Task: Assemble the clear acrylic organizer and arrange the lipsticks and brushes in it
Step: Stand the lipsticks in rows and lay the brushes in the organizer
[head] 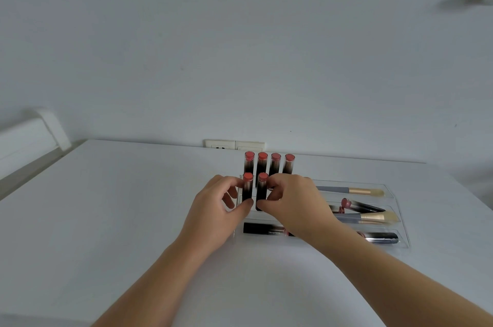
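Note:
A clear acrylic organizer [397, 220] sits on the white table. Several dark lipsticks with red tops stand upright in its left section, a back row [269, 164] and two in front. My left hand [216, 212] pinches the front left lipstick [247, 188]. My right hand [296, 204] pinches the front right lipstick [262, 188]. In the flat tray part lie two brushes with pale bristles [354, 190] [373, 217], a dark lipstick [357, 206], a black tube [264, 229] and another dark tube [381, 237].
The white table [120, 220] stands against a white wall with two sockets [234, 144] just behind the organizer. A white rounded object [34, 131] sits at the far left. The table's right edge runs close beside the organizer.

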Demonstrator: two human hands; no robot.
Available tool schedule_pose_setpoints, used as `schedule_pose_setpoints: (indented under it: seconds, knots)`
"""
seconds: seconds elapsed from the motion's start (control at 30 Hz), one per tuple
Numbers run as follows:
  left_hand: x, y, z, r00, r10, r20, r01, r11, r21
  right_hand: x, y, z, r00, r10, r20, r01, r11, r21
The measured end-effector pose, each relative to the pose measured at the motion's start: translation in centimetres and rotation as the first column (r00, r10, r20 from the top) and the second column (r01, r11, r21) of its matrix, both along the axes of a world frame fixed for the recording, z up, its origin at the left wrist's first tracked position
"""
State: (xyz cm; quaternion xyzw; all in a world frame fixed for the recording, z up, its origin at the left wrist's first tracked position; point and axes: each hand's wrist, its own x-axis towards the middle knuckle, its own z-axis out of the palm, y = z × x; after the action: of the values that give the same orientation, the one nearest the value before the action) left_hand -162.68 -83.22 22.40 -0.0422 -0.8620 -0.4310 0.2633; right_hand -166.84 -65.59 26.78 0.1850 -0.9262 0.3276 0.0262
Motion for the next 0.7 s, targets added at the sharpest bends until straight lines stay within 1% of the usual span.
schedule_pose_setpoints:
  seconds: [0.3,0.7]
  knots:
    - [0.02,0.02,0.07,1.0,0.001,-0.002,-0.001,1.0,-0.012,0.16,-0.09,0.02,1.0,0.01,-0.004,-0.01,1.0,0.012]
    - [0.09,-0.07,0.11,1.0,0.002,0.002,-0.002,1.0,-0.025,0.32,0.05,0.21,1.0,0.022,0.009,-0.022,1.0,-0.016]
